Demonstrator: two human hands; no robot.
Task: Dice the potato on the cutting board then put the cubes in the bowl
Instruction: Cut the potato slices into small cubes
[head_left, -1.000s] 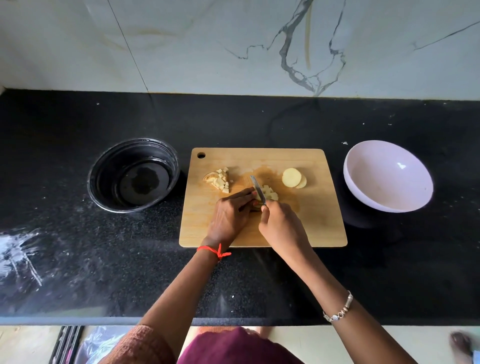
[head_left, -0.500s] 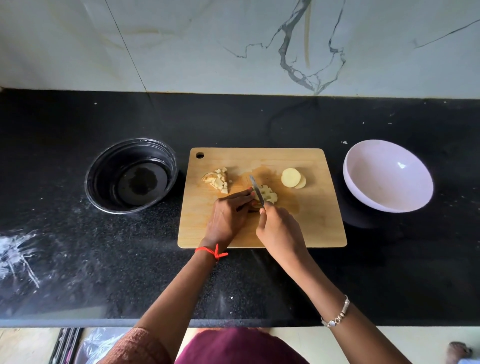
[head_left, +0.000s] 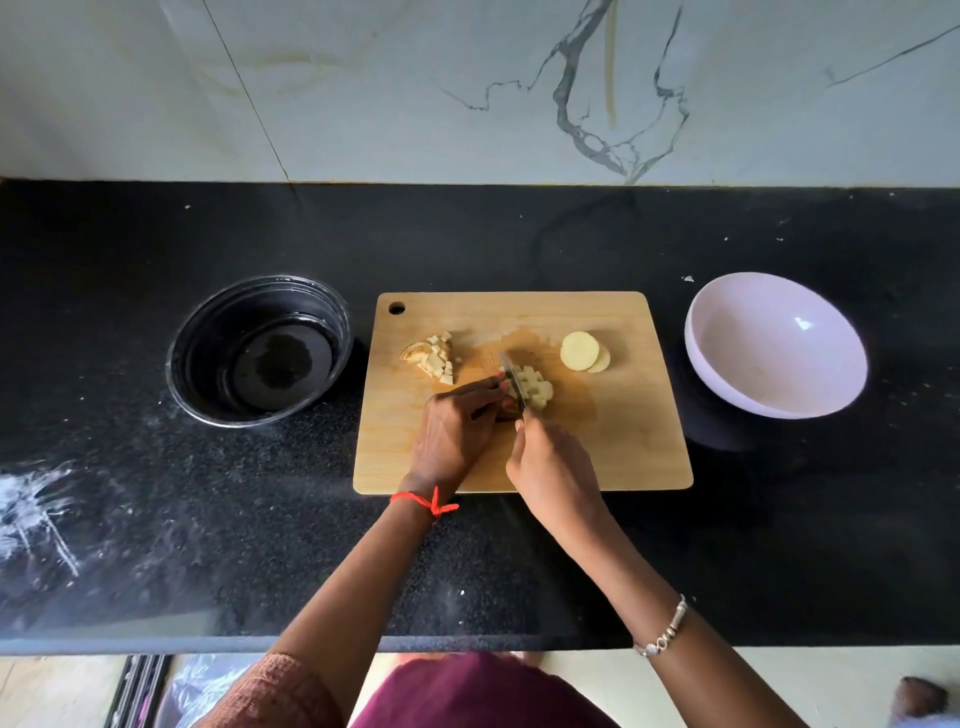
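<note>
A wooden cutting board (head_left: 613, 441) lies at the middle of the black counter. My right hand (head_left: 553, 470) grips a small knife (head_left: 511, 376) whose blade points away from me through a cluster of potato pieces (head_left: 535, 388). My left hand (head_left: 454, 431) presses its fingertips on those pieces just left of the blade. A pile of potato cubes with a peel scrap (head_left: 434, 356) sits at the board's upper left. Two round potato slices (head_left: 583, 352) lie at the upper right. An empty pale pink bowl (head_left: 779, 364) stands to the right of the board.
A black round bowl (head_left: 208, 364) stands left of the board. White powdery smears (head_left: 36, 514) mark the counter's left front. A marble wall (head_left: 467, 88) rises behind the counter, and the counter's front edge (head_left: 156, 644) is near my body.
The knife blade has shifted slightly among the potato pieces. Both hands stay in nearly the same spot on the board.
</note>
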